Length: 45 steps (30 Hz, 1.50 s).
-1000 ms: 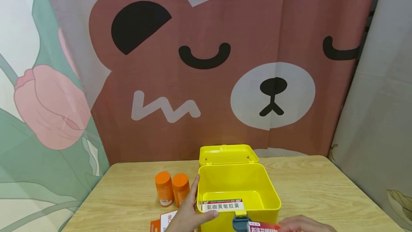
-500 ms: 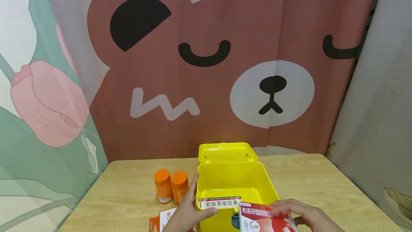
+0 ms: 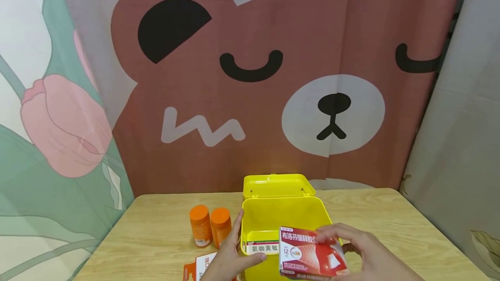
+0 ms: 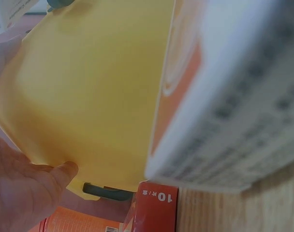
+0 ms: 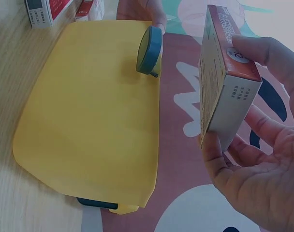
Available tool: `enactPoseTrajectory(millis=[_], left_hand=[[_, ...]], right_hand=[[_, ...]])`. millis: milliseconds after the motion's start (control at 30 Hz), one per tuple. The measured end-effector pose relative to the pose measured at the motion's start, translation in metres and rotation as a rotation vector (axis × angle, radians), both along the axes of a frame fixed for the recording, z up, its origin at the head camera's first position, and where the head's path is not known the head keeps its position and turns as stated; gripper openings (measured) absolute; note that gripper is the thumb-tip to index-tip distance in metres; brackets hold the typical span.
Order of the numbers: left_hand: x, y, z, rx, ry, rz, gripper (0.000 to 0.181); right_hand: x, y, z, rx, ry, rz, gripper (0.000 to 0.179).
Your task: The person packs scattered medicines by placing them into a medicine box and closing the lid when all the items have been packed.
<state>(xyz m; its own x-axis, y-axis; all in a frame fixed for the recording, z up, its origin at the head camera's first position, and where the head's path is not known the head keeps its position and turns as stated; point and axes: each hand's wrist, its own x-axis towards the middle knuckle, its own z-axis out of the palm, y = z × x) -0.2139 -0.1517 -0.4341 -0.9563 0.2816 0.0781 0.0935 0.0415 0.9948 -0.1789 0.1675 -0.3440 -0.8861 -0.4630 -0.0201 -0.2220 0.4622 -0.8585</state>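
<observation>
A yellow storage box (image 3: 287,211) stands on the wooden table, its lid (image 3: 279,185) tipped back. My left hand (image 3: 230,253) holds its near left corner, thumb over the front and fingers along the side. My right hand (image 3: 365,250) grips a red-and-white medicine box (image 3: 308,253) by its right end, fingers on top and thumb below. In the head view this carton overlaps the storage box's front right; the right wrist view shows it apart from the yellow wall. A white medicine box (image 3: 259,248) with dark lettering lies inside the storage box, partly hidden by the held carton.
Two orange bottles (image 3: 201,229) with orange caps stand left of the storage box. Nearer, an orange-and-white carton (image 3: 205,263) lies partly behind my left hand. A dark latch (image 5: 149,50) sticks out from the storage box's front. A bear-print curtain (image 3: 195,99) hangs behind the table.
My right hand has raised the red-and-white medicine box from the lower frame edge up to the storage box's front rim. My left hand has stayed at the corner.
</observation>
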Motion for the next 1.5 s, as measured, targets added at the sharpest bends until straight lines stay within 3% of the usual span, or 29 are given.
enactPoseTrajectory(millis=[267, 600, 1000, 1267, 1500], left_hand=[[-0.003, 0.000, 0.003, 0.005, -0.024, -0.014, 0.110], [-0.003, 0.000, 0.003, 0.038, 0.037, -0.077, 0.108], [-0.005, -0.001, 0.003, -0.004, 0.061, -0.045, 0.108], [-0.004, -0.001, 0.001, 0.020, 0.044, -0.046, 0.107], [-0.004, 0.000, 0.001, 0.024, -0.017, -0.029, 0.108]], right_hand=[[-0.005, 0.000, 0.001, 0.004, 0.050, -0.005, 0.059], [-0.010, -0.003, -0.001, 0.006, 0.055, -0.043, 0.062], [-0.028, -0.007, 0.005, 0.014, 0.233, 0.030, 0.058], [-0.042, -0.008, 0.006, 0.031, 0.252, 0.033, 0.058], [-0.051, -0.009, 0.002, 0.027, 0.254, 0.056, 0.057]])
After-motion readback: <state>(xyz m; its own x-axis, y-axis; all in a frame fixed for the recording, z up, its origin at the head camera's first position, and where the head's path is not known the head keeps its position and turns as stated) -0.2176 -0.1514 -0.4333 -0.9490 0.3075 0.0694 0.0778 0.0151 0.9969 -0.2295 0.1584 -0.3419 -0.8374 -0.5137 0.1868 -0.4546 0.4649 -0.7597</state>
